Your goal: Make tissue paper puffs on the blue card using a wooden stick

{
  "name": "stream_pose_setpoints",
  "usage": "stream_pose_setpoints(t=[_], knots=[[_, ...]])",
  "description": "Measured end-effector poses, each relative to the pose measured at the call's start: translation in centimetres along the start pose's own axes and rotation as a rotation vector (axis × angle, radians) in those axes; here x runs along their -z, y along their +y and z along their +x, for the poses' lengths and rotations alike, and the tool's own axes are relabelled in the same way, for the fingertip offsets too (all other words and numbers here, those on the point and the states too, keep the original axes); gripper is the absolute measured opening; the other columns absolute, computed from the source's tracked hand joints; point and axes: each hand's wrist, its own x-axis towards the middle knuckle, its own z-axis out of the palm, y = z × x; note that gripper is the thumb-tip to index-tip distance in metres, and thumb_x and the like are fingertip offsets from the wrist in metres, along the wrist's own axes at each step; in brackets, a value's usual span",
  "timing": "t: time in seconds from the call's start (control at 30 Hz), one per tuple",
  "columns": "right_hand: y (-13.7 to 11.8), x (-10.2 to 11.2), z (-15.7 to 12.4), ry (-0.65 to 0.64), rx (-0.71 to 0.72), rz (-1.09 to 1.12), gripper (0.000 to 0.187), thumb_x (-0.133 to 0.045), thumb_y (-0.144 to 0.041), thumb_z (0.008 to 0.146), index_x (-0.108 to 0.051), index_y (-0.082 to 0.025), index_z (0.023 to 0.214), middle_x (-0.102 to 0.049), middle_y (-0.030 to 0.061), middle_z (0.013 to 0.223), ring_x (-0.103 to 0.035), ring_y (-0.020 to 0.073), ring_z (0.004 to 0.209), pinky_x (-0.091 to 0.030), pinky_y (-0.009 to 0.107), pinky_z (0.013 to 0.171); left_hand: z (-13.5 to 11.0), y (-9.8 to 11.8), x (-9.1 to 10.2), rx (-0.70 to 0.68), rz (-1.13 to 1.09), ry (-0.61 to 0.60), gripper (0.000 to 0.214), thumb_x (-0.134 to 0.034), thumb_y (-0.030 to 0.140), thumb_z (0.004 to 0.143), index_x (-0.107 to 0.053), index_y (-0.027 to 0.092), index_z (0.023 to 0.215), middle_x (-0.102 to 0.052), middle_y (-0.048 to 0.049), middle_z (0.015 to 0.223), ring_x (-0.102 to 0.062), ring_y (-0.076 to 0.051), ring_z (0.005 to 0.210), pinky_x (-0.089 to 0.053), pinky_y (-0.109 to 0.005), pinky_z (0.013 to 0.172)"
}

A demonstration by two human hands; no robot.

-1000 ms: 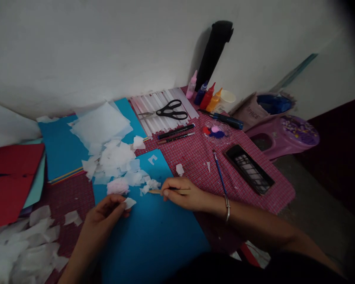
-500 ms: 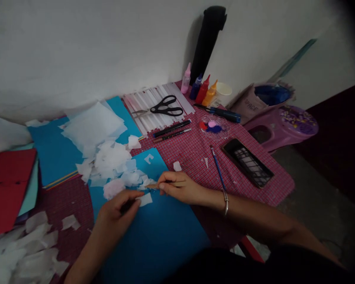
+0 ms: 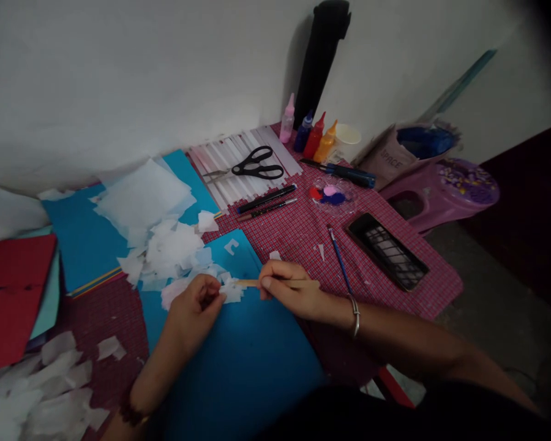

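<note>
Head view. Left hand (image 3: pixel 197 309) closed in a fingertip pinch on a white tissue scrap (image 3: pixel 232 293), apparently to steady it against the tip of a thin wooden stick (image 3: pixel 247 283). Right hand (image 3: pixel 290 294) grips that stick pen-fashion, fingers curled shut round it. Both hands work over the blue card sheet (image 3: pixel 243 367). Loose tissue pieces (image 3: pixel 174 245) lie heaped at the sheet's far-left edge, within reach; paintbrush (image 3: pixel 338 260) and phone (image 3: pixel 388 251) lie right of the sheet, scissors (image 3: pixel 257 165) beyond it.

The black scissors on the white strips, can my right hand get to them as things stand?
Probably yes, though that right hand is closed on a thin wooden stick. Between it and the scissors only two pens lie flat on the checked cloth, nothing tall in the way.
</note>
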Motion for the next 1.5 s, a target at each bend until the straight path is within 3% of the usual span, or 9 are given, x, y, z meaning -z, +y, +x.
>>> stream_pose_setpoints(t=[0.13,0.27,0.7,0.97,1.1,1.3,1.4,1.5], knots=[[0.1,-0.1,-0.4,-0.101,0.189,-0.152,0.018,-0.045,-0.017,0.087,-0.054,-0.017,0.071,-0.055,-0.0014,0.063,-0.053,0.0097,0.058,-0.041,0.021,0.058,0.0,0.0,-0.2,0.015,-0.044,0.012,0.016,-0.058,0.034,0.073,-0.051,0.022,0.082,-0.058,0.0028,0.067,-0.057,-0.015,0.060,-0.045,-0.026,0.055],[0.6,-0.5,-0.3,-0.128,0.265,-0.301,0.016,-0.045,-0.018,0.087,-0.053,-0.018,0.074,-0.052,-0.0022,0.063,-0.050,0.0101,0.059,-0.040,0.022,0.059,0.0,0.3,-0.2,0.023,-0.034,0.014,0.016,-0.058,0.034,0.073,-0.052,0.022,0.082,-0.058,0.0023,0.068,-0.058,-0.016,0.063,-0.044,-0.026,0.056],[0.8,-0.9,-0.3,-0.185,0.307,-0.418,0.015,-0.041,-0.017,0.088,-0.050,-0.020,0.077,-0.055,0.0003,0.069,-0.052,0.0127,0.065,-0.041,0.024,0.063,0.1,0.0,-0.4,-0.002,-0.067,0.018,0.014,-0.058,0.033,0.074,-0.052,0.022,0.080,-0.057,0.0033,0.068,-0.057,-0.015,0.062,-0.042,-0.025,0.056],[-0.1,-1.8,0.0,-0.257,0.244,-0.548,0.015,-0.038,-0.018,0.089,-0.047,-0.018,0.077,-0.052,0.0019,0.067,-0.049,0.0152,0.063,-0.039,0.027,0.062,0.0,0.7,0.1,0.005,-0.076,-0.004,0.016,-0.056,0.037,0.075,-0.053,0.021,0.078,-0.056,0.0031,0.065,-0.055,-0.015,0.059,-0.043,-0.026,0.054],[-0.1,-1.6,0.0,-0.202,0.163,-0.399,0.016,-0.041,-0.018,0.088,-0.049,-0.019,0.074,-0.054,0.0005,0.068,-0.050,0.0129,0.063,-0.040,0.025,0.062,-0.3,0.3,0.1,-0.012,-0.078,0.006,0.015,-0.056,0.035,0.074,-0.054,0.021,0.079,-0.058,0.0022,0.067,-0.058,-0.016,0.062,-0.045,-0.025,0.057],[-0.2,0.0,0.0,-0.030,-0.070,0.054,0.021,-0.044,-0.017,0.087,-0.051,-0.018,0.067,-0.058,-0.0019,0.062,-0.055,0.0100,0.060,-0.044,0.022,0.059,-1.0,-1.0,0.4,-0.211,0.064,-0.028,0.023,-0.052,0.025,0.077,-0.056,0.022,0.100,-0.061,0.0003,0.077,-0.061,-0.015,0.067,-0.049,-0.025,0.062],[-0.3,0.3,0.0,-0.086,-0.093,0.081,0.020,-0.045,-0.015,0.085,-0.052,-0.017,0.067,-0.058,-0.0022,0.061,-0.055,0.0097,0.059,-0.044,0.021,0.057,-0.8,-1.5,0.6,-0.420,0.269,-0.029,0.021,-0.050,0.024,0.081,-0.062,0.024,0.099,-0.062,-0.0033,0.087,-0.062,-0.017,0.076,-0.049,-0.027,0.068],[-0.1,0.3,0.0,-0.144,-0.075,0.039,0.019,-0.045,-0.014,0.084,-0.053,-0.017,0.067,-0.058,-0.0023,0.061,-0.055,0.0097,0.058,-0.044,0.022,0.057,-0.5,-1.7,0.6,-0.524,0.403,0.022,0.017,-0.048,0.024,0.087,-0.064,0.023,0.090,-0.062,-0.0047,0.089,-0.061,-0.018,0.084,-0.048,-0.028,0.074]])
